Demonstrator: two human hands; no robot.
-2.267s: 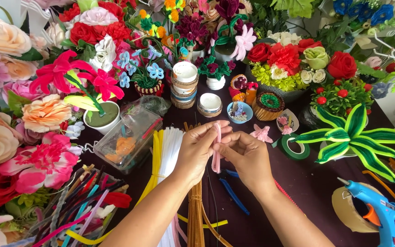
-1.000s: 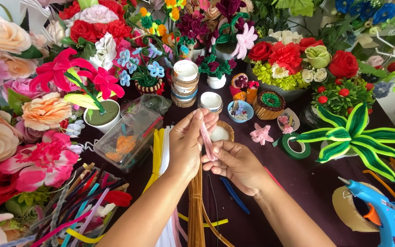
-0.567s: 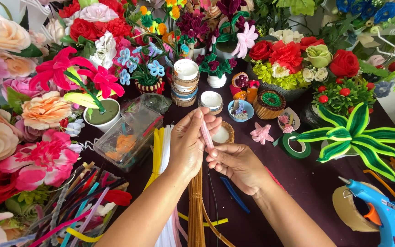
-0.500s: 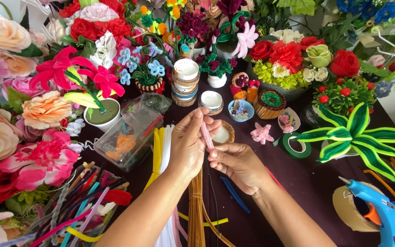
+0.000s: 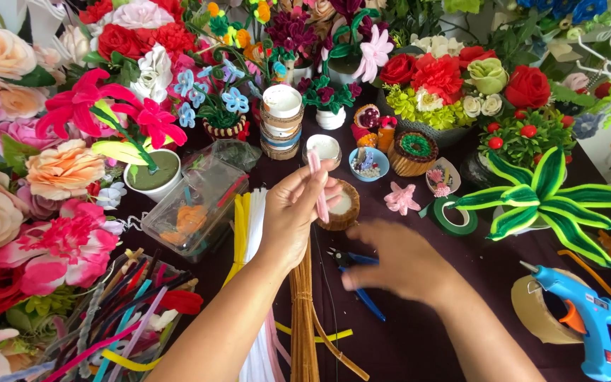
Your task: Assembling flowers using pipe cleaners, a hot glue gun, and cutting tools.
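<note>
Left hand pinching a pink pipe cleaner upright, right hand down over blue-handled pliers.

Left hand [image 5: 293, 216], frame centre, is clamped on the pink pipe cleaner [image 5: 317, 185], which stands near vertical. Right hand [image 5: 395, 263], blurred, lies just right of and below it, fingertips on the blue-handled pliers [image 5: 356, 277] on the dark cloth; can't tell whether it has closed on them. Brown stem bundle [image 5: 304, 322] runs below the left wrist. Small wicker cup [image 5: 340, 207] sits just behind the fingers. Blue glue gun [image 5: 583, 314] lower right.

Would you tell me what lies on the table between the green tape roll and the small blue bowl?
In the head view, a small pink flower lies between the green tape roll and the blue bowl.
</note>
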